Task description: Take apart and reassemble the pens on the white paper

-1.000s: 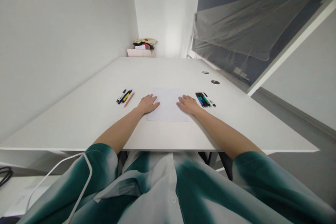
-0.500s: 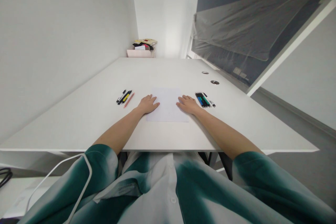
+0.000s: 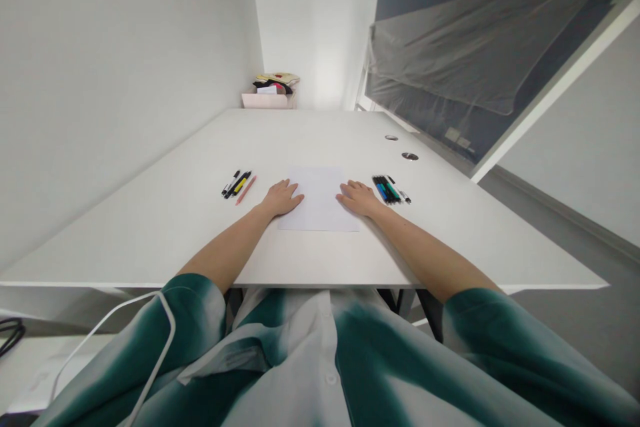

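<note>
A blank sheet of white paper (image 3: 319, 207) lies on the white table in front of me. My left hand (image 3: 282, 198) rests flat over its left edge, fingers stretched out. Across from it, my right hand (image 3: 358, 198) lies flat at the paper's right edge, also holding nothing. Left of my left hand are several pens and markers (image 3: 239, 183), some black, one with a yellow part, with a pinkish-orange pencil-like stick (image 3: 246, 190) beside them. Several dark pens with blue and green parts (image 3: 386, 189) lie side by side to the right of my right hand, along with a white-and-black pen (image 3: 400, 190).
The white table (image 3: 310, 137) has two round metal cable holes (image 3: 410, 156) toward its right edge. At the far end stands a pale pink box (image 3: 265, 101) with cloth items in it. A dark panel under plastic film (image 3: 450, 60) rises on the right. A white cable (image 3: 167, 327) crosses my left sleeve.
</note>
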{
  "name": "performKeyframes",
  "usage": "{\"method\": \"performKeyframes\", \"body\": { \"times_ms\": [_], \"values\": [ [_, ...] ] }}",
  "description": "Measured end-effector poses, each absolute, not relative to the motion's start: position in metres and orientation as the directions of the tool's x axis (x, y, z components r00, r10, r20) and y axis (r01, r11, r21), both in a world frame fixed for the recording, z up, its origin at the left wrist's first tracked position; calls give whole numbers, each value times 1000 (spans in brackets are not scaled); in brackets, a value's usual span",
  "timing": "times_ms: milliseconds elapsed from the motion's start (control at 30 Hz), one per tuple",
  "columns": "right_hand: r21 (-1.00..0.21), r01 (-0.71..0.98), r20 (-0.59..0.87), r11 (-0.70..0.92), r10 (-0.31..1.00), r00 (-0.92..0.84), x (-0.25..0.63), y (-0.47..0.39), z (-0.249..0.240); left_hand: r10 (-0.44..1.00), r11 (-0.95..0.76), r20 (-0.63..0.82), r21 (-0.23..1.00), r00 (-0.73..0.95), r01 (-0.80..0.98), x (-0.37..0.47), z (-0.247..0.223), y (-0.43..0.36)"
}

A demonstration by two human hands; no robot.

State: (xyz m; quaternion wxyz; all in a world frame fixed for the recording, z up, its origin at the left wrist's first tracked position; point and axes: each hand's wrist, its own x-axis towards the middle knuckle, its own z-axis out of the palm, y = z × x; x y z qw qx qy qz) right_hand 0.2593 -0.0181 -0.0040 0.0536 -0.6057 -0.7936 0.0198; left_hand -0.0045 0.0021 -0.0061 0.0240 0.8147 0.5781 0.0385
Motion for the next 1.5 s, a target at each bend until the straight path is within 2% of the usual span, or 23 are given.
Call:
{"method": "performKeyframes", "body": {
  "times_ms": [233,400,533,700,833,1233,1367,1433,1500],
  "values": [
    [-114,961,69,251,967,-245,261,-16,-7,942,-336,39,91,333,938,-5,-6,1],
    [-148,966,72,213,976,-204,263,-10,-10,942,-333,110,185,317,925,-9,-5,7],
    [-170,962,75,212,977,-202,265,-7,-13,950,-211,271,204,152,956,-26,7,11],
    [-174,961,83,215,976,-203,267,-5,-14,940,54,330,116,-90,992,-58,20,13],
    [-164,962,73,217,976,-208,267,-6,-13,937,173,293,83,-190,981,-72,18,16],
    [-157,963,63,220,975,-213,265,-10,-7,954,222,191,74,-232,972,-75,12,20],
    [-164,961,57,222,975,-216,265,-11,-7,956,163,215,177,-199,971,-69,18,18],
    [-178,960,60,217,976,-209,265,-10,-7,954,83,251,304,-164,949,-61,22,16],
    [-192,959,82,208,977,-195,266,-8,-8,947,-13,283,503,-150,864,-48,25,14]
  ]
}}
